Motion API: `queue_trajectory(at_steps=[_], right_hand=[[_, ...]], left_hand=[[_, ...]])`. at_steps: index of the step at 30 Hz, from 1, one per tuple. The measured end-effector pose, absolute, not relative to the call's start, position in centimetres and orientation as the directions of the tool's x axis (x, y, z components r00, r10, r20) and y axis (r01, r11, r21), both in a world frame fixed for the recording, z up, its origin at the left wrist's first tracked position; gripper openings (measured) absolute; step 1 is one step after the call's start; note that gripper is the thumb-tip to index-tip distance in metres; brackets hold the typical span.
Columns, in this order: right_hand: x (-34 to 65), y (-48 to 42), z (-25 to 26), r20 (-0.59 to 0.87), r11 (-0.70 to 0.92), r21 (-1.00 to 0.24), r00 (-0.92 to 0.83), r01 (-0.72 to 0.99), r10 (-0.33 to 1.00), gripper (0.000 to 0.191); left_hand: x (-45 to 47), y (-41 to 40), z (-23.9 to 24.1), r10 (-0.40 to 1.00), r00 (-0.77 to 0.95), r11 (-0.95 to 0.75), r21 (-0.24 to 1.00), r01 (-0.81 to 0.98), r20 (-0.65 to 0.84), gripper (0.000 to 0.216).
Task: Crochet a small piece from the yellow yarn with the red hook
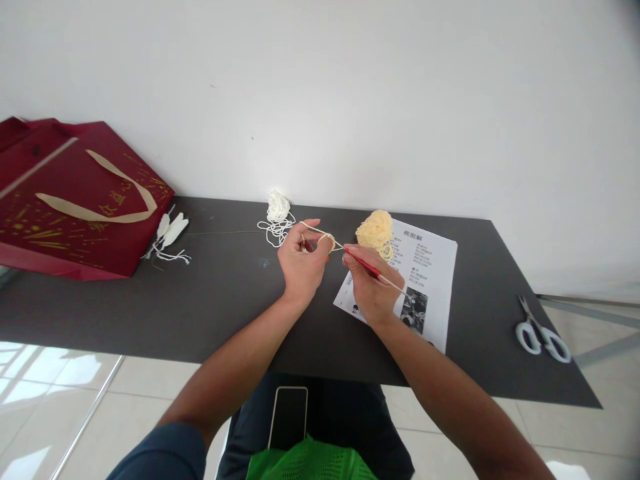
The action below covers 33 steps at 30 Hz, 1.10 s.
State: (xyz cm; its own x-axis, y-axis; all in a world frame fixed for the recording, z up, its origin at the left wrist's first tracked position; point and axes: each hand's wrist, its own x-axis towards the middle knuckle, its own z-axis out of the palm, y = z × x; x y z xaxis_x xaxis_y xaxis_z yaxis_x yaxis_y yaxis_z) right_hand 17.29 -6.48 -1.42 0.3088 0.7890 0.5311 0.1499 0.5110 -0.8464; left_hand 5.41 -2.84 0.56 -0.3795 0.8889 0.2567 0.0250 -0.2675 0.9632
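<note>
left hand (304,263) pinches a small loop of pale yellow yarn (326,241) between thumb and fingertips, a strand stretched taut from its raised finger, while the right hand (373,283) closes round a red-handled crochet hook (367,260), whose front end points at that loop; both are above the middle of the dark table (225,300). from the left, a deep red gift bag (65,230) with gold print and a cream ribbon handle lies tipped over at the table's far side. just beside it are a few small white pieces (173,230) with loose thread tails. next comes a tangled clump of white yarn (279,207), near the back edge, behind the left hand. below the table edge, a phone (289,417) rests on the person's lap, by some green mesh fabric (313,463). behind the right hand, a yellow yarn ball (375,229) sits at the upper left corner of a printed sheet (440,267), which the hand partly covers. well apart, near the table's right edge, lie white-handled scissors (543,337), blades closed.
</note>
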Motion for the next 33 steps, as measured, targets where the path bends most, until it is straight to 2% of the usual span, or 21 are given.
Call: queue_trajectory(at_steps=[2,5,9,13,18,21,27,30,33], right_hand=[[17.4,-6.5,-1.6,0.569,0.531,-0.822,0.253,0.207,0.782,0.024],[17.5,-6.5,-1.8,0.605,0.558,-0.793,0.215,0.243,0.767,0.028],[17.5,-6.2,-1.9,0.586,0.546,-0.809,0.231,0.219,0.777,0.024],[17.6,-6.0,-1.8,0.533,0.515,-0.846,0.254,0.140,0.807,0.017],[17.6,-5.7,-1.7,0.421,0.431,-0.902,0.282,0.029,0.862,0.012],[17.6,-5.2,-1.7,0.318,0.371,-0.922,0.324,-0.114,0.891,0.013],[18.2,-4.0,-1.2,0.236,0.330,-0.863,0.274,-0.382,0.932,0.015],[19.1,-3.7,-0.9,0.298,0.369,-0.854,0.237,-0.366,0.925,0.017],[19.9,-3.8,-0.9,0.385,0.442,-0.873,0.264,-0.208,0.884,0.017]], left_hand=[[5.5,-2.8,0.5,0.906,-0.363,-0.232,0.973,0.001,0.216,0.030],[5.6,-2.6,0.5,0.955,-0.284,-0.150,0.964,-0.218,0.085,0.043],[5.5,-2.0,0.7,0.990,-0.123,-0.003,0.852,-0.523,-0.072,0.056],[5.2,-1.8,0.8,0.990,0.003,0.110,0.766,-0.633,-0.140,0.060],[5.0,-1.7,0.8,0.982,0.061,0.171,0.725,-0.667,-0.176,0.062],[4.9,-1.7,0.9,0.984,0.072,0.170,0.723,-0.670,-0.165,0.062],[5.0,-1.9,1.0,0.988,0.096,0.158,0.781,-0.605,-0.125,0.070],[5.0,-1.9,1.0,0.988,0.101,0.156,0.829,-0.538,-0.120,0.080],[5.0,-1.8,0.7,0.991,0.076,0.133,0.888,-0.441,-0.111,0.088]])
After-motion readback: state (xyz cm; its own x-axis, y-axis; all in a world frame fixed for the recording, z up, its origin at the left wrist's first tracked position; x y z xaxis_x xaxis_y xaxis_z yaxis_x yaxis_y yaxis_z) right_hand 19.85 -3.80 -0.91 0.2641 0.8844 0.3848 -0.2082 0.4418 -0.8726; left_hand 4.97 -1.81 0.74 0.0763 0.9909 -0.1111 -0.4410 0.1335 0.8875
